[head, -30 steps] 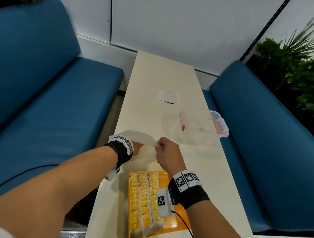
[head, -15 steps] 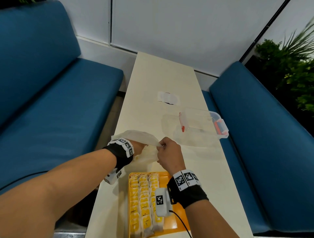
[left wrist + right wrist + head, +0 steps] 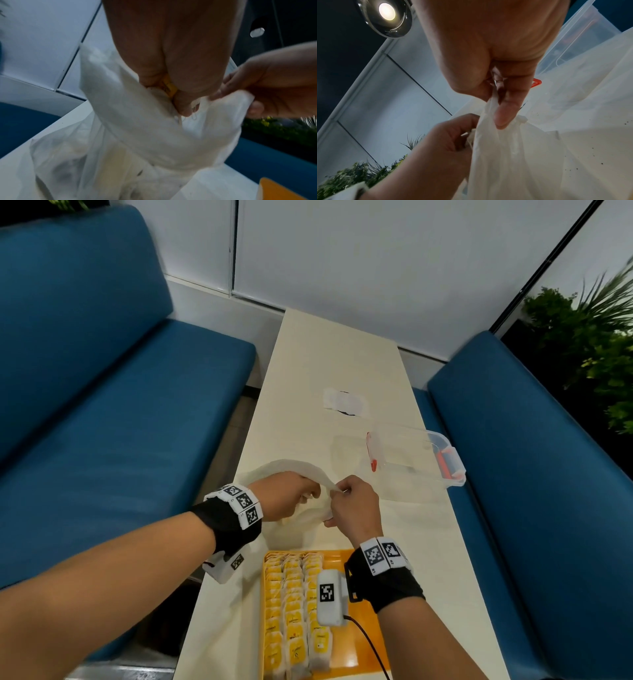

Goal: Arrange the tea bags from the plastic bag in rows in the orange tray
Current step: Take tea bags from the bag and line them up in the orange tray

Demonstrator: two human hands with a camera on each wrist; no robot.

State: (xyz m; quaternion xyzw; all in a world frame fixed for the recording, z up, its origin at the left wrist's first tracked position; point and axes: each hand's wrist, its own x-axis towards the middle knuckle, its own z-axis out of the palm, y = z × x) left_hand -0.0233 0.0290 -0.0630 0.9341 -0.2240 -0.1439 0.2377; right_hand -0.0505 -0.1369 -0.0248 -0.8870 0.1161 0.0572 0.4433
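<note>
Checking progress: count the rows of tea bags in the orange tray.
3 rows side by side along the orange tray, filling its left part; the right wrist camera hides part of the third.

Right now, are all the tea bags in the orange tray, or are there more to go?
Not all yet. Three rows of yellow tea bags already fill the left part of the orange tray; its right side is bare. The left hand pinches another tea bag at the plastic bag mouth, while the right hand holds the rim. What remains inside the bag is unclear.
</note>
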